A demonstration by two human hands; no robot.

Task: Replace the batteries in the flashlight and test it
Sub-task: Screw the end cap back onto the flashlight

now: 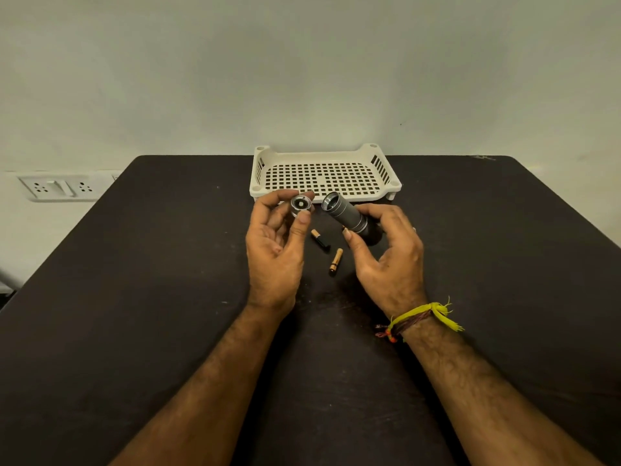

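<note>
My right hand [386, 260] grips a grey metal flashlight body [346, 215] above the table, its open end tilted up and to the left. My left hand [274, 250] pinches the round flashlight cap [300, 205] between thumb and fingers, a short gap left of the body's open end. Two small batteries lie on the dark table below the hands: a black and gold battery [320, 239], and a gold battery [335, 260] a little nearer to me. The far end of the flashlight body is hidden in my right palm.
A white perforated plastic tray [325, 176] stands at the table's far edge, just behind the hands. The dark table [151, 280] spreads wide on both sides. A wall socket plate [57, 188] sits at the left, beyond the table.
</note>
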